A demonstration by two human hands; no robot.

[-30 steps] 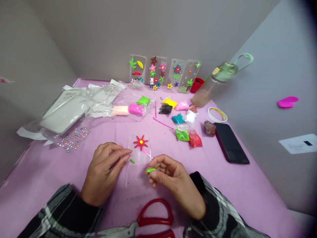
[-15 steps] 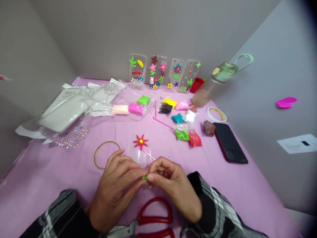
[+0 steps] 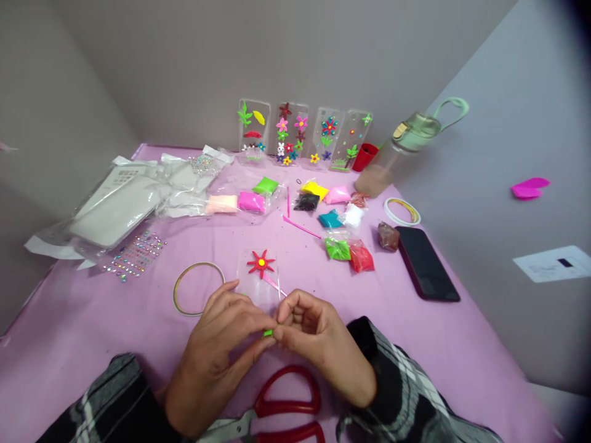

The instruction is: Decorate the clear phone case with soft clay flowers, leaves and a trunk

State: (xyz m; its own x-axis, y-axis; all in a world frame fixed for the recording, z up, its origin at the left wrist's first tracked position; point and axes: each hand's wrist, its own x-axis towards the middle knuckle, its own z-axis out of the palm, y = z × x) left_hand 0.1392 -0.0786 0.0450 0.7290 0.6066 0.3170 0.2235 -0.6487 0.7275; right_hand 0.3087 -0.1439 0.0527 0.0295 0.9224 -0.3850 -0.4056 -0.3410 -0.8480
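A small piece of bright green clay [image 3: 268,333] is pinched between the fingertips of both hands, near the front of the table. My left hand [image 3: 221,347] holds it between thumb and forefinger, the other fingers stretched loosely above. From the other side, my right hand [image 3: 318,344] grips it with thumb and curled forefinger; its far end is hidden there. Just beyond the fingers lies a clear phone case [image 3: 247,286] bearing a red clay flower [image 3: 261,263] with a yellow centre. A pink tool [image 3: 276,285] rests by it. Red-handled scissors [image 3: 286,406] lie below my hands.
Several clay packets [image 3: 338,249] lie mid-table. Decorated phone cases [image 3: 292,135] lean on the back wall beside a red cup [image 3: 365,157] and a bottle [image 3: 388,163]. Tape rolls [image 3: 176,301], a phone [image 3: 427,264], rhinestone sheets [image 3: 136,255] and packaged cases [image 3: 120,206] surround the work area.
The whole view has shifted slightly. Both hands stay together at the green clay, with only small finger movements, and a little more of the clay shows beside the left fingertips.
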